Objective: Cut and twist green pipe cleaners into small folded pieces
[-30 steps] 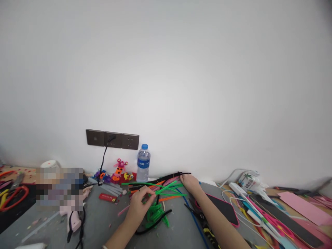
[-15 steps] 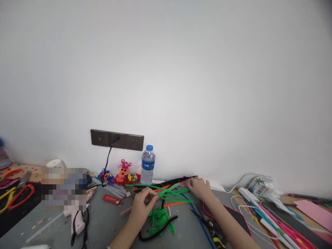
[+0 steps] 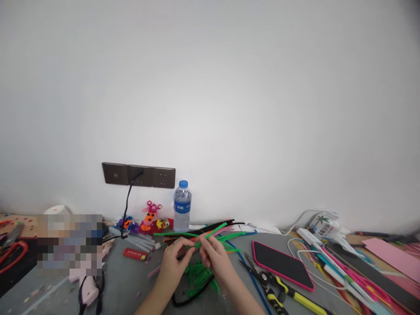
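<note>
Several long green pipe cleaners (image 3: 229, 237) are gathered between my two hands and fan out to both sides. My left hand (image 3: 177, 260) pinches them with thumb and index finger. Close beside it, my right hand (image 3: 212, 254) has its fingers closed on the same green strands. Just below and behind the hands lies a heap of short green pipe-cleaner pieces (image 3: 200, 278). A black pipe cleaner (image 3: 193, 298) curves around that heap. Behind the hands, black and orange pipe cleaners (image 3: 210, 229) lie toward the wall.
A water bottle (image 3: 182, 208) and small pipe-cleaner figures (image 3: 150, 221) stand by the wall. Right of my hands lie a pink-edged phone (image 3: 282, 265) and yellow-and-black pliers (image 3: 267, 280). At the left are a pink glue gun (image 3: 87, 286) and a red box (image 3: 135, 254).
My right hand has come from the back right to meet my left hand and now grips the green pipe cleaners. The phone and pliers are more fully uncovered. The view has shifted slightly right.
</note>
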### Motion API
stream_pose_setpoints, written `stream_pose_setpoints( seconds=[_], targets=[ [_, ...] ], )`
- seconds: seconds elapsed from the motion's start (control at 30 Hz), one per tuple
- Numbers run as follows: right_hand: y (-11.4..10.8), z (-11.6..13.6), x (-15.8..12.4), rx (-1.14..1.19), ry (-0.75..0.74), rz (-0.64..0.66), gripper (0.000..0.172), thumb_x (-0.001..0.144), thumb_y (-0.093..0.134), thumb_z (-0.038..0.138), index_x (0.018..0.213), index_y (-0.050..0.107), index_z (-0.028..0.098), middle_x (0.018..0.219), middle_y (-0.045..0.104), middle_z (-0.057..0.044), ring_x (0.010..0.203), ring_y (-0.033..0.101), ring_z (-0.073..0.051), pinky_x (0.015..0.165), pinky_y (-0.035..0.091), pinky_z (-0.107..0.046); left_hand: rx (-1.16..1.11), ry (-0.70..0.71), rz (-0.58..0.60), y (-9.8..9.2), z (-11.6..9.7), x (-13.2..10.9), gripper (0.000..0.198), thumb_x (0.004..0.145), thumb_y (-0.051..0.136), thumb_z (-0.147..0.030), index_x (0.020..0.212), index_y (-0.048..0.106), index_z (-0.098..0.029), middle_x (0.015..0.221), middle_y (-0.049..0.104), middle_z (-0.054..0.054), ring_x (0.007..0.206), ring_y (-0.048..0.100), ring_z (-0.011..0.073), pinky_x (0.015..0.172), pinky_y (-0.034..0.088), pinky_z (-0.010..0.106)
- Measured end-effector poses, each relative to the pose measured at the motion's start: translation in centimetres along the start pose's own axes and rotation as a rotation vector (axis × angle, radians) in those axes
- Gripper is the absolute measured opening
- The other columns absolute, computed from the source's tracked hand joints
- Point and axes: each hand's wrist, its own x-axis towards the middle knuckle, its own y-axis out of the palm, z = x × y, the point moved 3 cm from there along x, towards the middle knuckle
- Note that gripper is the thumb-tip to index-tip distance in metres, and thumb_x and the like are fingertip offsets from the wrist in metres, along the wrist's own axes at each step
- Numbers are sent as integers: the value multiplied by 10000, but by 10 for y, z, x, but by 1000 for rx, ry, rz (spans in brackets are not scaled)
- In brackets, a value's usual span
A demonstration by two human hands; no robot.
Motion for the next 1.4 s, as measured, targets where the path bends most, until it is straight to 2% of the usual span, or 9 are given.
stream_pose_setpoints(
  seconds=[0.1,0.23,0.37,0.57,0.73,0.93,1.07,1.23,1.4],
  targets=[
    [5,-18,5,112,-14,-24,439,739,658,599,752,561,171,424,451,89,339,316,-46,375,214,-182,33,-15,5,1,3,-2,117,838,573,-234,775,658,-184,701,694,16,588,638,161,541,478,214],
    [1,-28,6,247,-4,-34,463,731,659,617,769,588,161,447,487,69,352,362,-56,392,239,-188,31,-52,3,2,9,-4,101,828,588,-251,799,658,-185,638,651,-9,490,568,131,472,428,195],
    [-3,-36,3,250,-1,-59,438,735,675,592,754,596,162,489,515,48,398,418,-75,414,282,-196,-99,-131,12,3,17,-5,83,827,605,-272,840,627,-193,645,634,-16,540,597,137,500,458,185],
    [-8,-48,6,181,14,-70,454,749,649,610,732,588,160,484,489,54,396,432,-82,412,288,-199,-275,-184,-4,3,25,-11,131,839,616,-328,840,602,-197,742,673,20,676,670,169,615,523,207],
    [-8,-44,5,126,19,-82,466,728,661,621,673,557,170,481,502,45,400,431,-87,420,283,-208,-236,-188,31,2,24,-11,196,852,591,-373,913,626,-191,798,691,43,699,668,174,633,530,212],
    [-6,-40,4,178,40,-108,461,711,684,609,641,539,177,465,501,46,389,412,-81,424,278,-210,-176,-200,31,1,21,-8,198,847,585,-386,816,614,-192,686,627,3,607,621,154,583,514,205],
    [-5,-39,4,241,57,-87,429,701,713,579,730,561,179,477,516,53,386,410,-77,408,280,-200,-224,-209,16,2,23,-8,177,850,581,-374,804,594,-204,684,618,-8,617,622,155,548,491,193],
    [-4,-30,0,267,34,-57,367,722,734,508,805,588,182,535,540,51,461,458,-86,454,340,-196,-162,-195,31,2,19,-8,182,825,597,-337,714,579,-194,594,538,-40,507,538,122,470,424,177],
    [-3,-27,-2,245,19,-32,332,726,742,472,782,593,181,527,532,59,469,452,-83,469,329,-194,-111,-138,68,3,17,-8,155,818,602,-283,698,593,-185,642,586,-17,565,569,131,520,441,184]
  ],
)
